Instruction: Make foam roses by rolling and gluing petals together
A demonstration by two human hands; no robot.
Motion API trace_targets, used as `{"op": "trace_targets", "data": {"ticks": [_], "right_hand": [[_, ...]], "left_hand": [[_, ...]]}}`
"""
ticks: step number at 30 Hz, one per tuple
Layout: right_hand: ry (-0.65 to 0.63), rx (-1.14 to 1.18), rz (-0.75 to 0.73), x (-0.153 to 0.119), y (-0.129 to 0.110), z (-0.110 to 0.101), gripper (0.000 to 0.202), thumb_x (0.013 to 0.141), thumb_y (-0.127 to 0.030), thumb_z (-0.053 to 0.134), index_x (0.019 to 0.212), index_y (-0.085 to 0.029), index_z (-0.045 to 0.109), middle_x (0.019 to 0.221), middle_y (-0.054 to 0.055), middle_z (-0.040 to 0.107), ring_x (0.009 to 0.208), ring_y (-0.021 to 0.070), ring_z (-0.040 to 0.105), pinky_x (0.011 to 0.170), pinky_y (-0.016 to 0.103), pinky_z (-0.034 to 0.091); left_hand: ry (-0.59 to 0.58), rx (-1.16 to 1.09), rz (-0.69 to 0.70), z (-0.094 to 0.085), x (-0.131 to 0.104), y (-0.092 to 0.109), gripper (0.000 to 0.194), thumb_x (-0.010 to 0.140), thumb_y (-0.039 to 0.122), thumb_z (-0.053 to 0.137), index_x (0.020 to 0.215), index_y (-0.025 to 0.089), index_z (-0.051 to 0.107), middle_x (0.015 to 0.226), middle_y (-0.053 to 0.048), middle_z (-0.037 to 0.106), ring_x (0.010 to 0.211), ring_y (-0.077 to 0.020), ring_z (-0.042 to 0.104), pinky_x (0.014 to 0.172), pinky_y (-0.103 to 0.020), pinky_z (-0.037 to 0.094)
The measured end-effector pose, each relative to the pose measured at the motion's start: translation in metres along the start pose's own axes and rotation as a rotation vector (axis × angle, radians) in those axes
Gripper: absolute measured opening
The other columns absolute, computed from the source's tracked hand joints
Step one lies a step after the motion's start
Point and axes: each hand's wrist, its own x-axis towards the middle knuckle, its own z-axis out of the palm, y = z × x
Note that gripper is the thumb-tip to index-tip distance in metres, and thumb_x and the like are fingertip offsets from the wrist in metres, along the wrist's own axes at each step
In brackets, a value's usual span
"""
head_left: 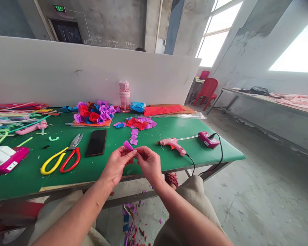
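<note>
A small purple paper petal (128, 146) is pinched between the thumb and fingers of my left hand (119, 162), above the table's front edge. My right hand (149, 162) meets it there, thumb and fingertips pressed together at the petal's lower end; what exactly lies between these fingertips is hidden. Just beyond my hands, several loose purple petals (133, 136) lie in a short column. Farther back is a pile of red, purple and blue petals (141, 123). Finished-looking paper roses (96, 112) in red, purple and blue are heaped at the back left.
A pink glue gun (173, 145) lies right, near a magenta power strip (208, 139). Left are a black phone (95, 142), scissors (66, 153), another glue gun (32, 127) and coloured stems (5, 119). A pink bottle (124, 96) stands before the white board (92, 73).
</note>
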Motion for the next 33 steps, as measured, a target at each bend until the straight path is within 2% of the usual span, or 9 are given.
{"op": "trace_targets", "data": {"ticks": [4,9,14,18,21,26,30,33], "right_hand": [[0.006,0.018,0.011,0.000,0.001,0.001,0.012,0.076,-0.027,0.057,0.082,-0.018,0.063,0.073,0.001,0.066,0.065,0.0147,0.060,0.057,0.024,0.050],[-0.014,0.066,0.087,0.002,0.002,0.001,0.015,0.075,-0.030,0.060,0.082,-0.018,0.064,0.068,0.001,0.065,0.059,0.0147,0.060,0.050,0.024,0.050],[-0.052,0.211,0.124,0.005,0.002,-0.001,0.015,0.072,-0.030,0.064,0.078,-0.017,0.065,0.066,0.001,0.064,0.058,0.0129,0.059,0.049,0.022,0.046],[-0.085,0.385,0.211,0.008,-0.001,-0.004,0.019,0.066,-0.031,0.070,0.076,-0.015,0.065,0.069,0.002,0.067,0.056,0.0102,0.056,0.049,0.021,0.043],[-0.090,0.429,0.236,0.008,-0.003,-0.005,0.022,0.065,-0.032,0.072,0.077,-0.015,0.064,0.070,0.003,0.068,0.056,0.0095,0.055,0.049,0.021,0.042],[-0.046,0.361,0.183,0.007,-0.002,-0.004,0.022,0.067,-0.032,0.071,0.078,-0.017,0.060,0.067,0.001,0.065,0.057,0.0113,0.058,0.049,0.021,0.043],[-0.035,0.164,0.064,0.003,-0.002,-0.003,0.019,0.074,-0.032,0.065,0.084,-0.019,0.057,0.068,0.000,0.065,0.060,0.0139,0.060,0.052,0.024,0.046],[-0.044,0.092,0.028,0.000,-0.002,-0.002,0.017,0.077,-0.033,0.061,0.087,-0.020,0.056,0.069,0.000,0.065,0.061,0.0146,0.061,0.054,0.025,0.047]], "left_hand": [[0.040,0.011,0.007,-0.002,0.003,-0.003,0.035,0.049,0.033,0.084,0.068,0.013,0.063,0.065,0.002,0.059,0.061,-0.0088,0.049,0.061,-0.024,0.040],[0.057,0.034,0.024,-0.006,0.005,-0.003,0.034,0.047,0.033,0.085,0.065,0.013,0.063,0.064,0.001,0.060,0.061,-0.0099,0.051,0.061,-0.024,0.041],[0.011,0.062,0.054,-0.010,0.008,-0.004,0.029,0.051,0.031,0.084,0.065,0.014,0.065,0.065,0.001,0.062,0.061,-0.0104,0.052,0.062,-0.025,0.041],[0.004,0.158,0.094,-0.016,0.011,-0.004,0.026,0.055,0.031,0.082,0.069,0.013,0.070,0.067,-0.001,0.064,0.062,-0.0104,0.051,0.063,-0.024,0.041],[-0.021,0.183,0.070,-0.019,0.010,-0.001,0.028,0.055,0.032,0.082,0.074,0.014,0.072,0.068,-0.001,0.065,0.063,-0.0107,0.052,0.065,-0.025,0.041],[-0.058,0.127,0.016,-0.016,0.006,0.004,0.031,0.053,0.032,0.084,0.075,0.015,0.072,0.073,-0.001,0.065,0.063,-0.0101,0.051,0.064,-0.025,0.041],[-0.016,0.102,0.023,-0.012,0.008,0.000,0.029,0.053,0.035,0.083,0.066,0.014,0.069,0.064,0.001,0.061,0.059,-0.0090,0.047,0.061,-0.024,0.038],[0.020,0.122,0.047,-0.011,0.009,-0.005,0.029,0.052,0.035,0.083,0.063,0.013,0.068,0.058,0.002,0.058,0.056,-0.0078,0.043,0.058,-0.023,0.035]]}}
